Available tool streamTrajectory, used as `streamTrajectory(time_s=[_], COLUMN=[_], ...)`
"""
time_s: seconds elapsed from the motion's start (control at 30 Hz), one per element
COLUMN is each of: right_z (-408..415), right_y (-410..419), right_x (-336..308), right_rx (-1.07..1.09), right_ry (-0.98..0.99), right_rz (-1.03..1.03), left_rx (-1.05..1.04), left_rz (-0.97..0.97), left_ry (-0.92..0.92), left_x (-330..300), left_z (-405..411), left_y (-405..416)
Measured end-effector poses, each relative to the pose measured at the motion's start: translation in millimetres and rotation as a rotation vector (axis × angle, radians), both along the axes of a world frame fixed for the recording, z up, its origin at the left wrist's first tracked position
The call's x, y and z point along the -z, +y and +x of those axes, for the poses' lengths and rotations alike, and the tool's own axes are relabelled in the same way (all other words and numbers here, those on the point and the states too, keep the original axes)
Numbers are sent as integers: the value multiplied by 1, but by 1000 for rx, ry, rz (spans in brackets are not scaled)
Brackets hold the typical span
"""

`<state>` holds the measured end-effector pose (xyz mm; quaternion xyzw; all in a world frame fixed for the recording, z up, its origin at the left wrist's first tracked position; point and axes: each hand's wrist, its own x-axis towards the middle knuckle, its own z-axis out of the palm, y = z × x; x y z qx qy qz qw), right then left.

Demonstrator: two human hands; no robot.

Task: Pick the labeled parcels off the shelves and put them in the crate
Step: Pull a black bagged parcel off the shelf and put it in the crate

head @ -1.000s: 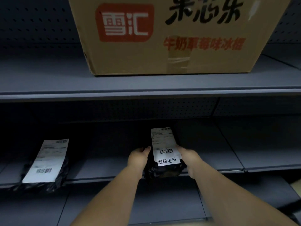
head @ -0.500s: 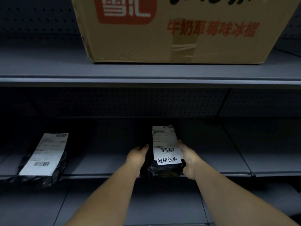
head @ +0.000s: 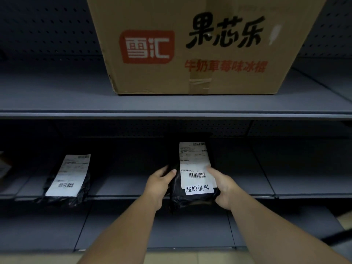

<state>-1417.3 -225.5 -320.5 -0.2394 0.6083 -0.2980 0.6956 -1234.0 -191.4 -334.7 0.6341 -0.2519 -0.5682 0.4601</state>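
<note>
A black plastic parcel (head: 194,197) with a white shipping label and a handwritten sticker sits at the front edge of the middle shelf (head: 122,183). My left hand (head: 159,184) grips its left side, thumb on top. My right hand (head: 222,185) grips its right side, thumb on the label. The parcel's near end hangs past the shelf edge. A second black parcel (head: 66,183) with a white label lies on the same shelf to the left, untouched. No crate is in view.
A large brown cardboard box (head: 200,44) with red and black print stands on the upper shelf (head: 57,103), right above the held parcel. A lower shelf (head: 57,231) runs beneath my forearms. Beige floor (head: 190,259) shows at the bottom.
Both hands stay on the parcel and have drawn it slightly toward the shelf's front edge. My left thumb now rests on top. The view has tilted up.
</note>
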Motion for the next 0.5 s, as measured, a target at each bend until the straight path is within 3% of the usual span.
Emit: streamTrajectory(time_s=[0.5], right_z=[-46], right_y=[52], right_x=[-29], right_rx=[24], right_ry=[-101], right_rz=[-148], left_rx=[-10], left_rz=[-197], left_ry=[73], left_x=[-22], left_z=[-35], left_y=[54])
